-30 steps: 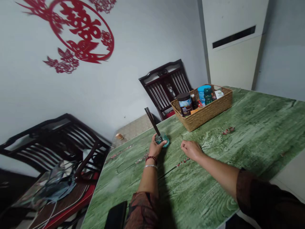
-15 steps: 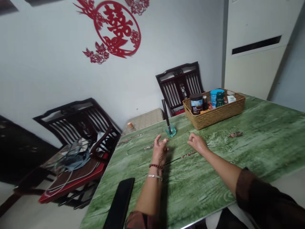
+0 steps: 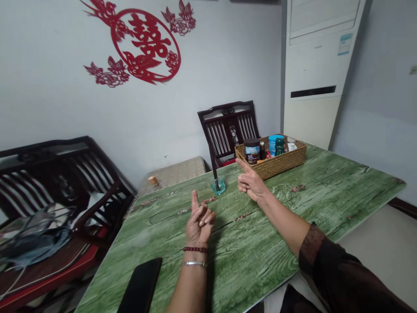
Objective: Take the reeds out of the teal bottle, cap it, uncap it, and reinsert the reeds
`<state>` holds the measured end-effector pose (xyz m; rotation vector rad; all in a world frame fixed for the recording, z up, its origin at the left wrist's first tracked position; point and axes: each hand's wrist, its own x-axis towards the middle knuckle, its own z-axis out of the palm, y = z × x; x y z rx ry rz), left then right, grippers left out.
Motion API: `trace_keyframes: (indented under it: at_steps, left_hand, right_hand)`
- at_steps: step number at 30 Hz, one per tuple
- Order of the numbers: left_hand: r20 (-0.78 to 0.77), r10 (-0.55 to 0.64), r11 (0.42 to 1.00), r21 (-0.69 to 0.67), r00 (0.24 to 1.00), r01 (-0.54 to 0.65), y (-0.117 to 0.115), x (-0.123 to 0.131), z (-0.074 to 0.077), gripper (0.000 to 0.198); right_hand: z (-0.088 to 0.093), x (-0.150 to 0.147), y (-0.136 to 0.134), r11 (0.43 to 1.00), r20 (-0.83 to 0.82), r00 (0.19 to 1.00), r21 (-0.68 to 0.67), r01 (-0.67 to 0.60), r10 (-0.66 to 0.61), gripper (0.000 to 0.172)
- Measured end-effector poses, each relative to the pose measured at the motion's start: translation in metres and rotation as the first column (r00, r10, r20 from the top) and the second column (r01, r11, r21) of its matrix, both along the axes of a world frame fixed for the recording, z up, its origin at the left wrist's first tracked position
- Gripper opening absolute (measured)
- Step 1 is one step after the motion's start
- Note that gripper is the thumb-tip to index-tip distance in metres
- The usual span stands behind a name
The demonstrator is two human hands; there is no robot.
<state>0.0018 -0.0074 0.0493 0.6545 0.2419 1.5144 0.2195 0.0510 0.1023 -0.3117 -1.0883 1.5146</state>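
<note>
My left hand [image 3: 199, 224], with a dark red bead bracelet and a silver bangle on its wrist, is held over the table with the index finger pointing up. Its other fingers are curled in with the thumb against them, and it holds nothing. My right hand [image 3: 251, 182] also points with the index finger, towards the upper left, its other fingers folded and nothing in them. Between and beyond both hands stands a small teal glass cup [image 3: 220, 186] with dark slim sticks [image 3: 214, 167] leaning in it. The right fingertip overlaps the wicker basket [image 3: 283, 164] in view; touching cannot be judged.
The green wood-patterned table [image 3: 260, 243] bears a black phone-like slab [image 3: 140, 284] at the left front. A jar [image 3: 252, 151], a blue tin [image 3: 273, 143] and a green bottle [image 3: 279, 147] stand in the basket. Dark wooden chairs [image 3: 228, 130] are behind and left.
Both index fingers have stretched out from more curled hands. My right hand has lifted towards the basket. The whole view has turned to the right, so the furniture sits further left.
</note>
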Motion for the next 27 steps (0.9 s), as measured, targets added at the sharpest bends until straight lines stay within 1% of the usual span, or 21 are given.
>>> trace_keyframes:
  at_steps: [2, 3, 5, 6, 8, 11, 13, 14, 16, 18, 22, 27]
  left_hand:
    - [-0.002, 0.006, 1.000, -0.009, 1.000, -0.006, 0.004, 0.002, 0.001, 0.079]
    - [-0.002, 0.006, 1.000, -0.013, 1.000, -0.006, 0.004, 0.002, -0.001, 0.079]
    - [0.000, -0.004, 1.000, -0.024, 1.000, 0.004, 0.002, 0.003, -0.008, 0.080]
    - [0.005, -0.008, 0.999, -0.035, 1.000, 0.008, 0.000, 0.003, -0.013, 0.080]
    - [0.019, -0.004, 0.998, -0.069, 1.000, 0.006, -0.004, 0.004, -0.026, 0.079]
    - [0.043, 0.005, 0.990, -0.140, 0.999, 0.001, -0.007, 0.005, -0.041, 0.075]
    - [0.063, 0.007, 0.985, -0.173, 0.998, 0.004, -0.008, 0.005, -0.045, 0.071]
    - [0.075, 0.012, 0.984, -0.180, 0.997, 0.002, -0.007, 0.004, -0.046, 0.070]
    - [0.094, 0.021, 0.983, -0.183, 0.995, -0.003, -0.007, 0.003, -0.045, 0.068]
    - [0.101, 0.022, 0.983, -0.181, 0.995, -0.004, -0.006, 0.002, -0.043, 0.068]
    - [0.088, 0.009, 0.985, -0.172, 0.996, 0.007, -0.005, 0.003, -0.041, 0.068]
    - [0.049, 0.006, 0.987, -0.164, 0.999, 0.002, -0.008, 0.004, -0.040, 0.066]
  right_hand:
    - [0.010, -0.002, 0.001, 1.000, -0.032, 0.999, 0.005, -0.003, 0.003, 0.081]
    - [0.012, -0.003, 0.002, 1.000, -0.043, 0.999, 0.005, -0.005, 0.005, 0.081]
    - [0.008, -0.004, 0.003, 1.000, -0.067, 0.997, 0.003, -0.028, 0.028, 0.080]
    - [0.001, -0.004, 0.004, 0.999, -0.079, 0.996, 0.000, -0.051, 0.051, 0.079]
    - [-0.020, -0.003, 0.004, 0.994, -0.106, 0.989, -0.023, -0.106, 0.103, 0.077]
    - [-0.065, -0.001, 0.004, 0.974, -0.148, 0.976, -0.135, -0.180, 0.160, 0.078]
    - [-0.092, 0.001, 0.004, 0.947, -0.149, 0.970, -0.231, -0.222, 0.191, 0.079]
    - [-0.103, 0.002, 0.004, 0.935, -0.148, 0.969, -0.266, -0.233, 0.200, 0.080]
    - [-0.115, 0.003, 0.006, 0.923, -0.151, 0.967, -0.299, -0.242, 0.205, 0.080]
    - [-0.118, 0.004, 0.007, 0.921, -0.161, 0.966, -0.305, -0.244, 0.203, 0.080]
    - [-0.115, 0.005, 0.009, 0.916, -0.154, 0.964, -0.312, -0.254, 0.215, 0.078]
    - [-0.121, 0.004, 0.008, 0.915, -0.137, 0.968, -0.323, -0.243, 0.209, 0.072]
